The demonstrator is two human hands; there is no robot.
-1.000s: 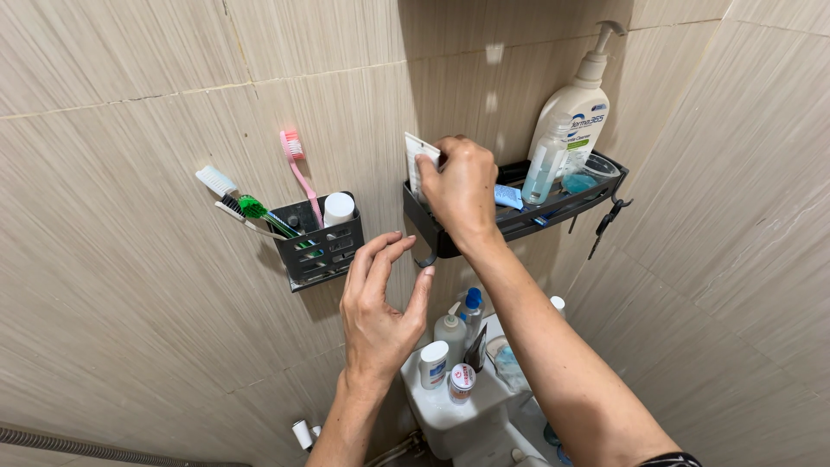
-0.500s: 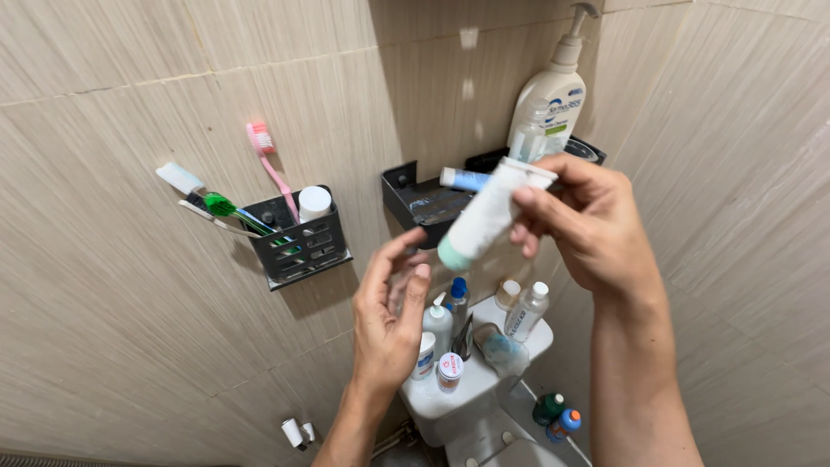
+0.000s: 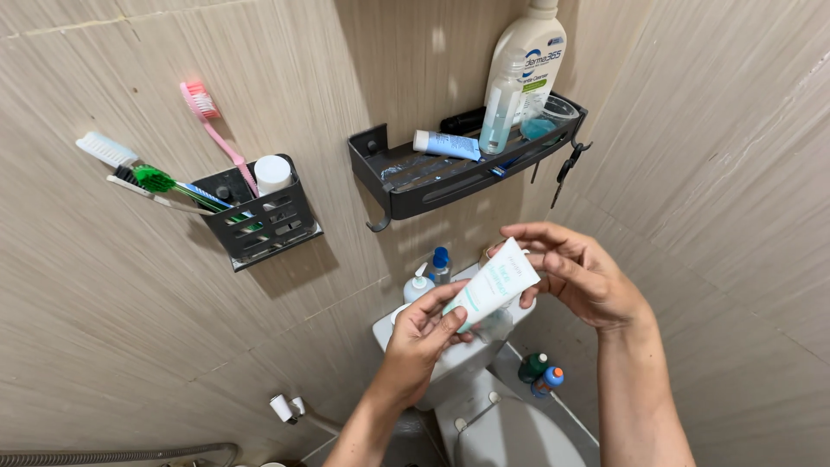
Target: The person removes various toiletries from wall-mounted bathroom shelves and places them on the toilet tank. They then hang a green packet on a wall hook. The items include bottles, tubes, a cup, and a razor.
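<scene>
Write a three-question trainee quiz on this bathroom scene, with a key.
1. True or false: the white tube is held by both the left hand and the right hand.
2. Which lies flat on the black wall shelf? A) a pink toothbrush B) a small blue and white tube C) a green comb
3. Fill in: the pink toothbrush stands in the black ___ on the wall, left of the shelf.

Key:
1. True: the left hand grips the tube's lower end, and the right-hand fingers touch its upper end.
2. B.
3. Holder, which also carries the green toothbrush and a white-bristled one.
</scene>
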